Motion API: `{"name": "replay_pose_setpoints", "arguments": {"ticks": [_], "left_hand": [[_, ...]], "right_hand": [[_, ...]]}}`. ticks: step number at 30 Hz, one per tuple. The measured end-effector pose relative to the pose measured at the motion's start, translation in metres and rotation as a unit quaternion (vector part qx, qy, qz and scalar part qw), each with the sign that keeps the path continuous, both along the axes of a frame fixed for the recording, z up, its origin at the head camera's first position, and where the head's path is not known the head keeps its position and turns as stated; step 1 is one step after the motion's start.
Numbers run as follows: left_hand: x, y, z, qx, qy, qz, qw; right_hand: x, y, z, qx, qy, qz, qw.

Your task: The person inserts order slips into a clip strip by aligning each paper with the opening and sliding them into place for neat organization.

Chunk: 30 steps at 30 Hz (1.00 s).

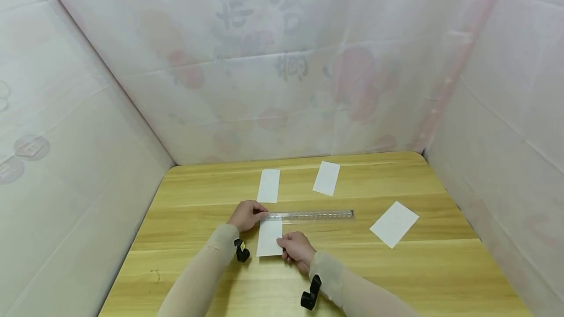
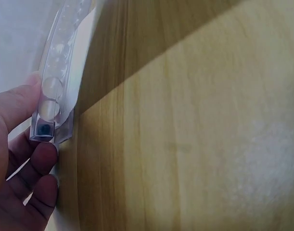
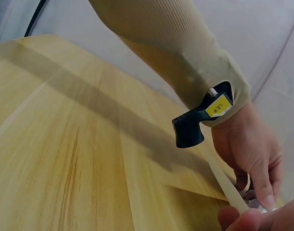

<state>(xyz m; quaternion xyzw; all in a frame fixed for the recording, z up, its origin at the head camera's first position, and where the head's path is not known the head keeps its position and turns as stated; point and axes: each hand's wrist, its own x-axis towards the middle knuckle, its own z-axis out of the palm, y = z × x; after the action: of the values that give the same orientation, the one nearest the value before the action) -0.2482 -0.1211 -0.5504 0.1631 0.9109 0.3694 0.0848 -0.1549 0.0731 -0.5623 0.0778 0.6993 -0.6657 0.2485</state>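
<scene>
You look partway through this sheet (image 1: 269, 242), left grip (image 1: 246, 215) pinching the clear strip (image 1: 317, 215), right grip (image 1: 297, 249) pinching the paper's edge, three others (image 1: 327, 178) apart, done or waiting unclear.

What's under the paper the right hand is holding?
Below the edge of the white paper in the right hand, the right wrist view shows shadowed wooden table. The paper covers the rest, so I can't tell.

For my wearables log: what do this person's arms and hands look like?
The left hand and right hand are bare. Beige fabric sleeves, ribbed on the left forearm, reach both wrists. Each wrist carries a curved black device; the left one bears a yellow label with dark markings.
</scene>
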Motion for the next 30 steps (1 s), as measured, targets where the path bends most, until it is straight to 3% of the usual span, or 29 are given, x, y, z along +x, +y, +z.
{"name": "replay_pose_setpoints", "arguments": {"ticks": [10,20,30], "left_hand": [[-0.0045,0.0040,-0.0006,0.005,0.002,-0.002,1.0000],[-0.0009,-0.0018,-0.0073,0.011,0.025,0.003,0.9996],[-0.0007,-0.0031,-0.0037,0.004,0.025,-0.004,0.9997]], "right_hand": [[0.0013,0.0066,0.0036,-0.010,-0.004,-0.015,1.000],[0.0031,0.0010,0.0011,-0.017,-0.014,-0.018,1.000],[0.0049,0.0022,0.0012,-0.017,-0.011,-0.026,0.999]]}}
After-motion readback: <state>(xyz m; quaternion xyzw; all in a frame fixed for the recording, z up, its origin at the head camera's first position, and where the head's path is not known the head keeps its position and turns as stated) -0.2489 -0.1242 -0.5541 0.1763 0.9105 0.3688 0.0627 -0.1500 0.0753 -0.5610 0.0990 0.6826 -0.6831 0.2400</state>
